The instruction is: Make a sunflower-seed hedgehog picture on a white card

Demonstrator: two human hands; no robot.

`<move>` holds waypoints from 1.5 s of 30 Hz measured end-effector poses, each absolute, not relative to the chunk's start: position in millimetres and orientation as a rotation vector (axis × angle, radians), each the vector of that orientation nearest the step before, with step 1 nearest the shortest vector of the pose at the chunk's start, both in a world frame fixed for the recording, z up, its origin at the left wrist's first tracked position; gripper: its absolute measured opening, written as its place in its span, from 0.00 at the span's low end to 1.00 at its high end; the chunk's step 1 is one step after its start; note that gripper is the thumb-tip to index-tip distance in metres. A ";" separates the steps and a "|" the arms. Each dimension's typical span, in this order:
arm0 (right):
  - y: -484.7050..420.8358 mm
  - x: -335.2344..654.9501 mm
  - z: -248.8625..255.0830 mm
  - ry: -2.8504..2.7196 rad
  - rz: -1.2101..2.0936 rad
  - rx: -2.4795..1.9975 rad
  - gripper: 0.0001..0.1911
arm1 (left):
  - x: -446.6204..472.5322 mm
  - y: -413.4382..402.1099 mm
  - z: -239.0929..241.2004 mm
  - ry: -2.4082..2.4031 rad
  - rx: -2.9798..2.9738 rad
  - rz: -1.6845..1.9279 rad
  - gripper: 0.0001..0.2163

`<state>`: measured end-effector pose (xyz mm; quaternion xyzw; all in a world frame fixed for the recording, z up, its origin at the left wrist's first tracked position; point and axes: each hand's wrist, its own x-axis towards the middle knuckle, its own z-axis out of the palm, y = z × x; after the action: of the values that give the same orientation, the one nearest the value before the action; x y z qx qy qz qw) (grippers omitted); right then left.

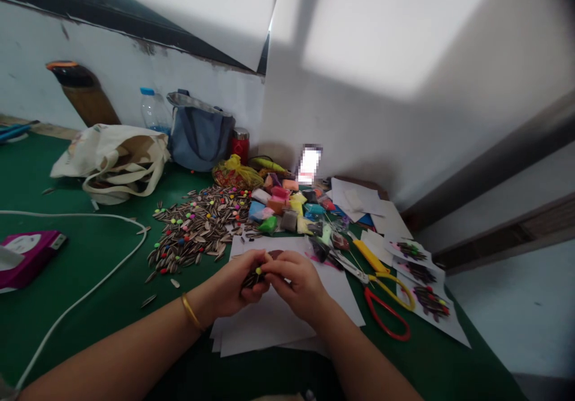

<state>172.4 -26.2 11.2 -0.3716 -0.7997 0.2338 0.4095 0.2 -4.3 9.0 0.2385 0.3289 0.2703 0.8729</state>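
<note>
Over a stack of white paper (269, 332), my left hand (236, 293) is closed around a small bunch of striped sunflower seeds (251, 278) with a yellow-green bead (258, 270) among them. My right hand (300, 287) meets it from the right, thumb and fingers pinched together at the bunch. What sits between those fingertips is hidden. A dark reddish-brown piece (275, 253) shows just behind the fingers. Beyond my left hand spreads a large heap of sunflower seeds (193, 224) mixed with coloured beads.
Coloured clay packets (290, 220) lie behind the paper. To the right are scissors (389, 305), a yellow-handled tool (371, 256) and paper sheets bearing seed clusters (431, 302). Bags (200, 134), a red flask (240, 143) and a lit phone (309, 164) stand behind. A white cable (94, 281) crosses the left.
</note>
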 end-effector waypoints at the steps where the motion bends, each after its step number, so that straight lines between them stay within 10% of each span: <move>1: -26.5 172.2 11.3 -2.014 0.566 -0.916 0.09 | 0.3 -4.4 8.7 0.681 0.480 0.560 0.14; 22: -23.5 175.8 12.3 -2.242 0.350 -1.108 0.03 | 0.8 -7.1 9.8 0.850 1.021 0.573 0.19; 34: -18.8 182.5 7.3 -1.925 0.946 -1.197 0.03 | 0.6 -5.7 10.6 0.908 1.287 0.561 0.20; 45: 9.4 214.8 -10.4 -1.993 0.478 -1.261 0.12 | -10.7 6.2 10.6 0.842 0.871 0.729 0.15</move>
<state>214.8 9.4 -10.4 -0.4889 -0.7730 0.1854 0.3592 -10.7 6.2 10.6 0.4003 0.3868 0.3350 0.7602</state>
